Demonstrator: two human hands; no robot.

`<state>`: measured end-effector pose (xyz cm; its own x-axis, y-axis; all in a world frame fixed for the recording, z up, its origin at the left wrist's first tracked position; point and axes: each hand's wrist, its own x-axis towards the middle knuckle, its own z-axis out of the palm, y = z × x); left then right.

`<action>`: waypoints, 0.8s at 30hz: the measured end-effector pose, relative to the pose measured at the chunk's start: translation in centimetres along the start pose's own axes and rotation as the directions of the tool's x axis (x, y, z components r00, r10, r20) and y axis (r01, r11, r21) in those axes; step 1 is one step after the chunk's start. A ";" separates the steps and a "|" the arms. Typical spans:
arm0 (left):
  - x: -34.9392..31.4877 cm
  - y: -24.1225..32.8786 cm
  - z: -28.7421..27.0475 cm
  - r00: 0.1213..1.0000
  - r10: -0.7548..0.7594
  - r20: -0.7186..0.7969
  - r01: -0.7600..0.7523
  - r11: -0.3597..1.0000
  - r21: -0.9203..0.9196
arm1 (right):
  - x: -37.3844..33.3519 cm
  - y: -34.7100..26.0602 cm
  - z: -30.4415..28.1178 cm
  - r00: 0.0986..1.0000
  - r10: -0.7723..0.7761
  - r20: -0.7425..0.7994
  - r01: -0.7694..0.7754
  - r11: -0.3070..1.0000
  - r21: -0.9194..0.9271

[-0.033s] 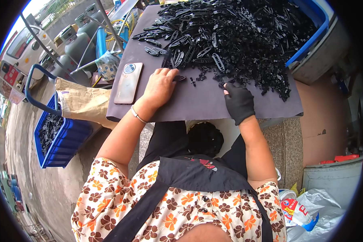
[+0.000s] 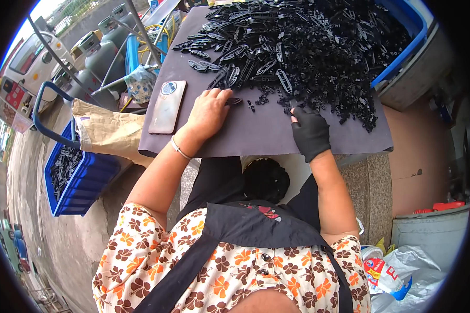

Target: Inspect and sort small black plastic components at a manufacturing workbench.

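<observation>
Lying at the left of the grey-covered surface (image 2: 256, 138), a smartphone (image 2: 167, 107) sits just beside your left hand (image 2: 209, 110). Your left fingers are bent and close together, with a dark elongated plastic part (image 2: 235, 101) at their tips; whether they grip it cannot be told. Between your hands lie a few small black clips (image 2: 251, 106). Your gloved right hand (image 2: 312, 133) has thumb and forefinger drawn close beside the heap of black plastic parts (image 2: 324, 68), which spreads beyond both hands; any hold there is too small to confirm. The elongated part is probably light, stiff and rather slick; you would best take it across the middle of its long sides.
</observation>
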<state>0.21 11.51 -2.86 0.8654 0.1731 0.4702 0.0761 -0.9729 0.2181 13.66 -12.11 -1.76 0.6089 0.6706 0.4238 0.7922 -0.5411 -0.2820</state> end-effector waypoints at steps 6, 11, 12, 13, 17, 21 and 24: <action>-0.8 2.9 -1.5 0.960 -0.281 -0.010 0.236 0.826 -0.513 | 0.2 -0.6 -0.3 1.000 0.009 0.019 -0.009 0.999 0.039; -0.7 4.4 -1.1 0.825 -0.399 0.399 0.461 0.068 -0.885 | 0.9 -0.3 0.5 0.998 0.007 0.065 -0.009 1.000 0.030; -0.8 4.4 -0.9 0.799 -0.413 0.436 0.477 -0.004 -0.879 | 0.9 -0.1 0.6 0.999 -0.027 0.048 0.026 1.000 0.012; -0.9 4.3 -0.9 0.771 -0.429 0.471 0.489 -0.075 -0.869 | 1.0 -0.1 0.8 0.997 -0.065 0.032 0.065 0.998 -0.002; -1.5 5.5 -1.1 0.842 -0.333 0.424 0.457 0.022 -0.889 | -0.4 -1.4 -0.2 0.987 -0.100 -0.126 0.122 0.977 0.177; -1.9 6.7 -1.5 0.877 -0.200 0.436 0.462 0.105 -0.881 | -0.9 -4.6 -2.5 0.937 -0.300 -0.181 0.334 0.920 0.205; -1.7 7.7 -2.6 0.863 -0.185 0.470 0.496 0.143 -0.856 | -0.9 -4.6 -2.7 0.892 -0.409 -0.192 0.442 0.879 0.179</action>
<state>-1.99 4.15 0.23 0.9657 0.2572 -0.0360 0.0165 0.0776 0.9968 9.33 -11.59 1.46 0.2116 0.7219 0.6589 0.9725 -0.0887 -0.2152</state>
